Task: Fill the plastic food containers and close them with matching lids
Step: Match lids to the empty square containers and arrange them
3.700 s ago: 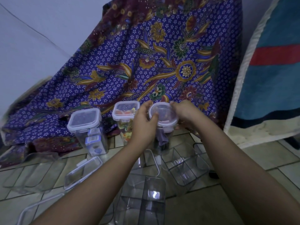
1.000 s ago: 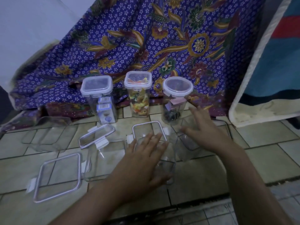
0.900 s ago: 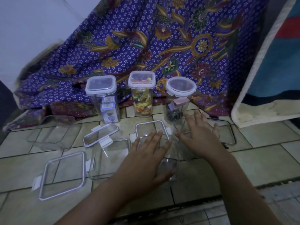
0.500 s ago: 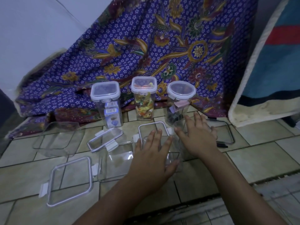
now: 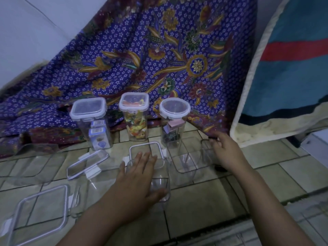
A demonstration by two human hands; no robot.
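Container (image 5: 160, 176) under left hand (image 5: 136, 178) (flat)

no readable text anywhere, small blue-and-white packets (image 5: 98, 137) inside the left lidded container (image 5: 91, 122) carry print too blurred to read, no brand, number or sign legible elsewhere

Both forearms reach forward, the left hand (image 5: 140, 176) spread flat with palm down, the right hand (image 5: 226, 150) loosely curled, farther out.

dim room: tiled floor (image 5: 204, 208), pale wall (image 5: 35, 32), draped purple floral cloth (image 5: 142, 59).
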